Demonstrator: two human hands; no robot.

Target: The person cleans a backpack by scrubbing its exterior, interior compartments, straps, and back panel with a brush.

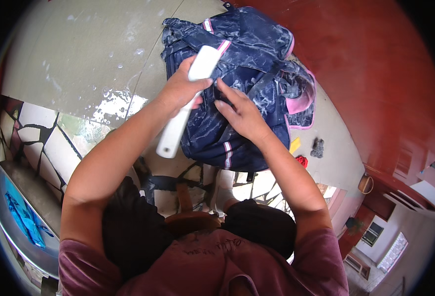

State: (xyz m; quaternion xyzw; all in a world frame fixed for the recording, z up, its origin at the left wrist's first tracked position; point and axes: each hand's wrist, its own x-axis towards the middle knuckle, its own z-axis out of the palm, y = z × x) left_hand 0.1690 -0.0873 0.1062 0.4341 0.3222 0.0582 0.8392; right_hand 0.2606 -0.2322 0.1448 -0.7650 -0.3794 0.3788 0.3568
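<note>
My left hand (186, 85) grips a white plastic scrubbing brush (176, 129) by its middle, smooth back up; any bristles are hidden underneath. The brush slants over the left part of a navy backpack (210, 137) with pink trim, wet and streaked with suds. My right hand (241, 113) is just right of the brush, over the bag's middle, thumb and fingers apart and holding nothing. Whether its fingertips touch the fabric, I cannot tell. The backpack's straps (263, 83) lie loosely across it, and a pink-lined flap (300, 100) sticks out at its right.
Beneath the bag is a wet grey slab (77, 63). Right of the bag lie a yellow piece (294, 145), a red object (302, 161) and a grey scouring pad (317, 148). A metal basin (51, 259) holding blue cloth (27, 218) stands at lower left. A red wall (369, 74) borders the slab.
</note>
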